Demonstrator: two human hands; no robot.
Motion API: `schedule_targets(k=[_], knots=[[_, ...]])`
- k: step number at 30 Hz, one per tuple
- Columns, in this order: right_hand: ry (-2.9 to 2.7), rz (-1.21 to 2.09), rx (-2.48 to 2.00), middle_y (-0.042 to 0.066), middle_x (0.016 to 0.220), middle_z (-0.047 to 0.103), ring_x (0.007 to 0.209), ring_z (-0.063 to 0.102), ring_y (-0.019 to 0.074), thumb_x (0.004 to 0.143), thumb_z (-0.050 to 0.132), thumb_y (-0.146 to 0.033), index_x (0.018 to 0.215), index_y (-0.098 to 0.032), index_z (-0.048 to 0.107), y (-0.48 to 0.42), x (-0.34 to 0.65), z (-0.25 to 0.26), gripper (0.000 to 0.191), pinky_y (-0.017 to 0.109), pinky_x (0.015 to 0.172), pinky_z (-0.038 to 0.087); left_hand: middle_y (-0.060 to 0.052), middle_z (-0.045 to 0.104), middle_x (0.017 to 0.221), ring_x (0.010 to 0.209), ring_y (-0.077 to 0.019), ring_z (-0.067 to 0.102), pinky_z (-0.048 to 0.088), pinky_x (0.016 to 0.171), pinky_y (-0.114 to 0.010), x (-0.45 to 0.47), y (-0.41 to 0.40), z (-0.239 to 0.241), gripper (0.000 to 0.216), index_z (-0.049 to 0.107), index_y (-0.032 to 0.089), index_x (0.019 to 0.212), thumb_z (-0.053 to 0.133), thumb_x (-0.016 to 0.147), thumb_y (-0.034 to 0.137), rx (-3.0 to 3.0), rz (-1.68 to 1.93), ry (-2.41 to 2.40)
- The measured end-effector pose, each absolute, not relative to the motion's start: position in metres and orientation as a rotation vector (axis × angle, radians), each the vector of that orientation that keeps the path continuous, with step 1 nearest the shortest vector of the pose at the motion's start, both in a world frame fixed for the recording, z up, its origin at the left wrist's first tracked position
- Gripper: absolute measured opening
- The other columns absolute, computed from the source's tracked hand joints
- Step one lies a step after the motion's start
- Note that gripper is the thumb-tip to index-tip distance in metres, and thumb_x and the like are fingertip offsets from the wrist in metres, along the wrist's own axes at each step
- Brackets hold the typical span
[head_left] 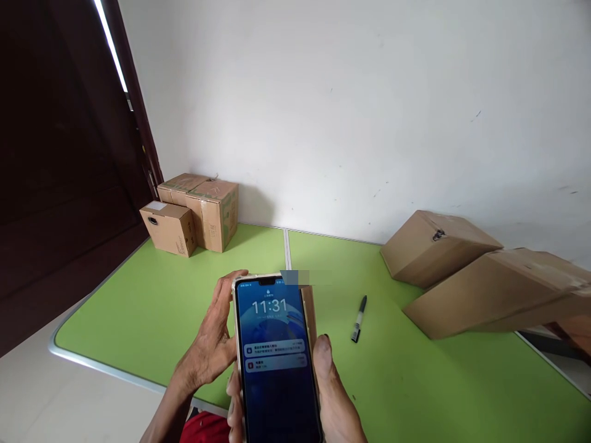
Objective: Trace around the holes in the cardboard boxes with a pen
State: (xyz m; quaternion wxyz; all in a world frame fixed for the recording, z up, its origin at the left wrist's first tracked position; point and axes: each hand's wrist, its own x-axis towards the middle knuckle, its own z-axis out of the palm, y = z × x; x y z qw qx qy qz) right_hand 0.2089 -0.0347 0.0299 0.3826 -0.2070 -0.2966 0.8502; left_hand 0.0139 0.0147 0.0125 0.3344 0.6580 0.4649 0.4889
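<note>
A smartphone (pixel 277 363) with a lit lock screen is held upright in front of me, low in the middle of the view. My right hand (pixel 335 394) grips it from below, thumb along its right edge. My left hand (pixel 210 341) rests against the phone's left side, fingers curved round a small cardboard box (pixel 308 304) that stands behind the phone and is mostly hidden by it.
A green table (pixel 161 295) with a metal rim. Two cardboard boxes (pixel 194 209) stand at its far left corner against the white wall. Two larger tilted boxes (pixel 480 283) lie at the right. A black marker (pixel 359 318) lies on the table right of the phone.
</note>
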Motion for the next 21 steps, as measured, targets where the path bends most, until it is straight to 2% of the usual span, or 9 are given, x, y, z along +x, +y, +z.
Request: schedule_targets(k=[3,6,10,13,17,21], knots=[[-0.641,2.133,-0.522,0.019,0.105,0.086,0.104,0.084,0.0395,0.091,0.066,-0.093,0.136,-0.016,0.078,-0.036,0.213,0.022,0.09,0.055,0.092,0.069,-0.013,0.058,0.166,0.157,-0.0426,0.05,0.045,0.131,-0.06,0.015,0.015,0.011,0.08,0.052,0.034,0.167,0.068,0.098,0.072,1.709,1.261,1.138],[-0.577,2.147,-0.49,0.019,0.106,0.087,0.103,0.085,0.0395,0.09,0.073,-0.089,0.141,-0.016,0.077,-0.038,0.217,0.016,0.089,0.056,0.093,0.069,-0.012,0.052,0.171,0.161,-0.0414,0.044,0.04,0.134,-0.059,0.015,0.015,0.006,0.078,0.048,0.035,0.17,0.065,0.102,0.07,1.679,1.242,1.131],[-0.611,2.197,-0.462,0.019,0.103,0.087,0.101,0.086,0.0383,0.088,0.066,-0.096,0.13,-0.017,0.084,-0.042,0.221,0.022,0.091,0.054,0.095,0.069,-0.012,0.044,0.175,0.163,-0.0422,0.04,0.034,0.136,-0.062,0.012,0.016,0.003,0.084,0.043,0.035,0.171,0.057,0.102,0.081,1.653,1.228,1.104],[-0.633,2.207,-0.464,0.018,0.105,0.088,0.098,0.086,0.0373,0.083,0.061,-0.103,0.115,-0.018,0.088,-0.045,0.231,0.033,0.095,0.052,0.095,0.069,-0.013,0.039,0.177,0.166,-0.0429,0.033,0.029,0.137,-0.063,0.012,0.016,0.01,0.089,0.04,0.032,0.17,0.063,0.099,0.081,1.628,1.163,1.154],[-0.565,1.942,-0.59,0.016,0.115,0.089,0.096,0.086,0.0336,0.082,0.071,-0.097,0.115,-0.022,0.09,-0.044,0.258,0.041,0.084,0.045,0.088,0.07,-0.014,0.045,0.17,0.158,-0.0423,0.044,0.033,0.133,-0.065,0.016,0.015,0.021,0.082,0.042,0.031,0.165,0.068,0.1,0.073,1.591,1.099,1.257],[-0.483,1.618,-0.806,0.015,0.112,0.089,0.095,0.087,0.0342,0.083,0.079,-0.09,0.117,-0.025,0.089,-0.03,0.287,0.027,0.074,0.046,0.084,0.071,-0.014,0.048,0.168,0.155,-0.0438,0.048,0.035,0.131,-0.068,0.02,0.017,0.023,0.082,0.044,0.031,0.164,0.068,0.099,0.074,1.594,1.102,1.282]])
